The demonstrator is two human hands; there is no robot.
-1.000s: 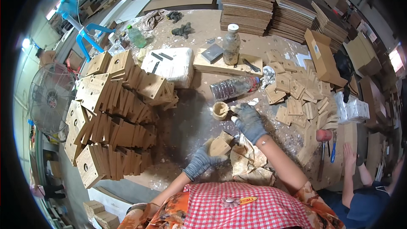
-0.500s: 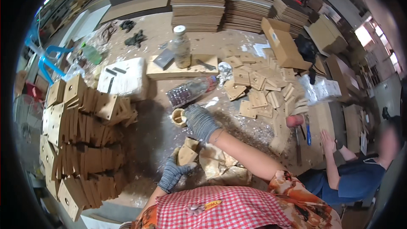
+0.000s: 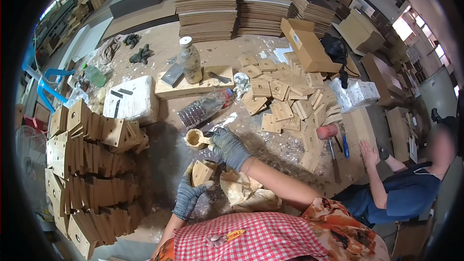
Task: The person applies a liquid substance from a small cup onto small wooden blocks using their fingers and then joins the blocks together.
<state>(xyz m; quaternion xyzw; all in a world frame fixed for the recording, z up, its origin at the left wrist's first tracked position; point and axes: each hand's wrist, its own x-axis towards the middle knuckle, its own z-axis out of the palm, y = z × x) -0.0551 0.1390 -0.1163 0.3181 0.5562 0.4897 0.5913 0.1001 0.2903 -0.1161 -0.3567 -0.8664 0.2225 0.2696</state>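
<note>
My left hand (image 3: 189,195), in a grey knitted glove, grips a light wooden block (image 3: 202,173) with small holes in its face. My gloved right hand (image 3: 231,149) is closed on a short pale stick (image 3: 207,140), whose far end reaches a small round cup (image 3: 195,138). The cup's rim and inside are caked with yellowish paste. Whether the stick is separate from the cup or its handle, I cannot tell. Beside the wooden block lies a crumpled, paste-smeared plastic bag (image 3: 249,191), partly under my right forearm.
Stacked wooden blocks (image 3: 104,174) stand at the left, with loose blocks (image 3: 285,99) piled at the right. A plastic bottle (image 3: 205,107) lies beyond the cup; a jar (image 3: 190,63) stands on a plank. A hammer (image 3: 329,140) lies near another person's hand (image 3: 369,153).
The whole view has shifted. My left hand has lifted the wooden block and turned its holed face up. My right hand has drawn back from the cup, exposing the pale stick.
</note>
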